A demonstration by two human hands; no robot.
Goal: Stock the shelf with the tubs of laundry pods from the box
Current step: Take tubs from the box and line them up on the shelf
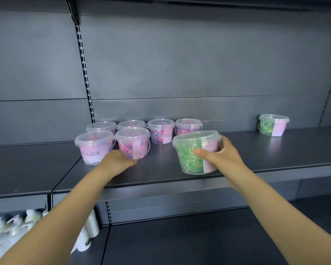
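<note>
On the dark metal shelf (275,150), six clear lidded tubs of pink and purple pods stand in two rows at the left. Right hand (221,155) wraps thumb and fingers around a green-pod tub (191,150) near the shelf's front edge. Left hand (118,161) touches the base of the front pink tub (133,142), fingers curled, gripping nothing. Another green tub (273,124) sits far right, against the back panel.

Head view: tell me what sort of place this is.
Most likely a shop aisle being stocked. Dark metal shelving with slotted uprights, matching labelled tubs of laundry pods lined up in rows, and white bottles on the shelf below all point to retail.
</note>
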